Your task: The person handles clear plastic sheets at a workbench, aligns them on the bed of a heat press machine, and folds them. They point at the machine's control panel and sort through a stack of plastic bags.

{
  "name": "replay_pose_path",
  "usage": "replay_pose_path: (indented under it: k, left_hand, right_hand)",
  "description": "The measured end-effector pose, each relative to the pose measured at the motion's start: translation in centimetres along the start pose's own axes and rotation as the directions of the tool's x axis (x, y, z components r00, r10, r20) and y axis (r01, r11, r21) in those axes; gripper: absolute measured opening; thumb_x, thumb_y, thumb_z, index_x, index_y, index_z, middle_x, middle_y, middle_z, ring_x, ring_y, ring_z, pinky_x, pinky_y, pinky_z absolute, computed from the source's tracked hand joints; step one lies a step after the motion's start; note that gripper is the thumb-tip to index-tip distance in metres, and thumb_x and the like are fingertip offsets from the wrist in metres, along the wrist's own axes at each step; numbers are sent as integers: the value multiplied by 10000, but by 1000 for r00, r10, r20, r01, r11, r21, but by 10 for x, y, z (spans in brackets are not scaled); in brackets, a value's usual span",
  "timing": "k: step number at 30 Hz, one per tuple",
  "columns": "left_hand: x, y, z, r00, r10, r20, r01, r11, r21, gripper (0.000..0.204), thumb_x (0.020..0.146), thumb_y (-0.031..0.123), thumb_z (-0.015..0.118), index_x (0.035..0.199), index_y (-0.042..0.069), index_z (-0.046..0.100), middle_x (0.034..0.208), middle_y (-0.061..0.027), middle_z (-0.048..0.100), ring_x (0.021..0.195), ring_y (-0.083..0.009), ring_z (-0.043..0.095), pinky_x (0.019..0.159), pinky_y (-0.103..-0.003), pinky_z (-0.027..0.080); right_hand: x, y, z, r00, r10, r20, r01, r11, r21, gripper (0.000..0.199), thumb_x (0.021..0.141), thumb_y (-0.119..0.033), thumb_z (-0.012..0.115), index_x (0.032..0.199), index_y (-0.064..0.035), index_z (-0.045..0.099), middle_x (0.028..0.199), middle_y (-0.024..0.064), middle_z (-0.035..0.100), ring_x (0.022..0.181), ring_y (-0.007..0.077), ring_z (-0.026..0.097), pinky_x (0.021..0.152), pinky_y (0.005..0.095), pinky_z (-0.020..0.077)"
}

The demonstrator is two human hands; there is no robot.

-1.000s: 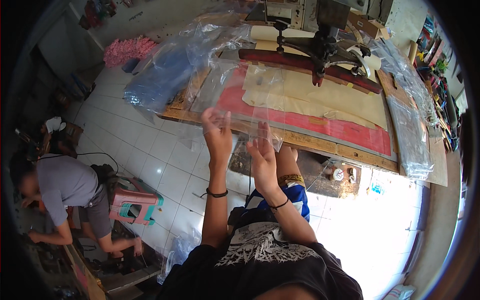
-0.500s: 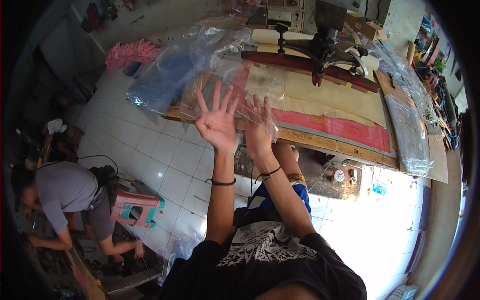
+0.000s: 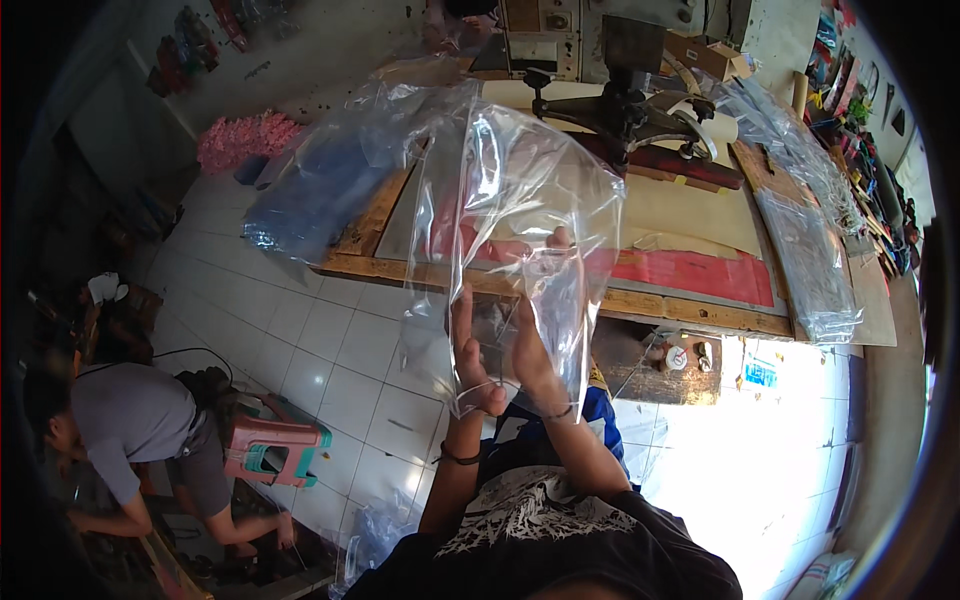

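Note:
A clear plastic sheet or bag [image 3: 540, 170] stands up in front of me, creased and shiny, with its lower edge near my wrists. My left hand [image 3: 472, 355] is at its lower left part, fingers stretched upward and thumb apart. My right hand [image 3: 538, 345] reaches up behind or inside the plastic, its fingers extended and seen blurred through it. Whether the hands are inside a bag or behind a single layer, I cannot tell. Beyond the plastic is a worktable [image 3: 710, 312] with a red strip [image 3: 700, 272] and tan sheet [image 3: 690, 215] on it.
A press machine [image 3: 625, 110] with a dark red bar stands over the table. Bluish plastic [image 3: 320, 200] hangs at the table's left; more clear plastic [image 3: 810, 250] lies right. At lower left, another person [image 3: 140, 410] bends forward beside a pink and green stool [image 3: 270, 450].
The clear plastic has risen off the table side and now stands upright before my hands. Both hands have come lower and nearer; the left has turned from palm-facing to edge-on.

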State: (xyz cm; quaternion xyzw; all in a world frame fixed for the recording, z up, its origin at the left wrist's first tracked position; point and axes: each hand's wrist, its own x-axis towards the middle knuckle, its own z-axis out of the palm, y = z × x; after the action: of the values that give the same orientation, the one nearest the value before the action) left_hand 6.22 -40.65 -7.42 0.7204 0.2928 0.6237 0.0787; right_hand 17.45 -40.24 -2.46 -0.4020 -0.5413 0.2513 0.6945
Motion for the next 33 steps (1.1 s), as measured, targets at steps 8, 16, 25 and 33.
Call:
replay_pose_path:
  k: [8, 16, 25, 33]
  left_hand:
    - [-20, 9, 17, 993, -32, -117, 12, 986, -168, 746, 966, 558, 319, 1569, 269, -13, 1598, -258, 59, 1452, -471, 141, 1163, -588, 108]
    - [-4, 29, 44, 909, -213, 360, 104, 949, 299, 697, 1014, 470, 363, 1541, 70, 144, 1538, -316, 208, 1407, -488, 253, 1129, -563, 265]
    - [47, 33, 35, 977, -127, 169, 156, 972, -173, 701, 1017, 485, 322, 1541, 66, 118, 1525, -328, 228, 1407, -487, 257, 1135, -560, 251]
    - [98, 45, 32, 988, -147, 54, 155, 880, -449, 706, 1020, 499, 285, 1541, 62, 95, 1513, -339, 245, 1407, -486, 260, 1140, -557, 238]
  right_hand:
    - [24, -22, -32, 944, -309, -116, 294, 947, -130, 854, 974, -537, 432, 1502, 72, 148, 1559, 254, 231, 1433, 382, 266, 1153, 464, 241]
    - [25, -34, -26, 861, -493, 123, 505, 856, -108, 681, 807, -224, 736, 1432, -214, 464, 1494, 269, 372, 1398, 473, 314, 1137, 624, 150]
    - [24, -67, -37, 770, -407, 491, 534, 832, -148, 487, 753, -223, 776, 1220, -161, 653, 1409, 105, 539, 1325, 374, 460, 1120, 604, 242]
    - [-7, -87, -15, 555, -425, 715, 417, 886, 203, 516, 811, -315, 743, 1296, -206, 607, 1468, 96, 466, 1329, 317, 462, 1136, 575, 289]
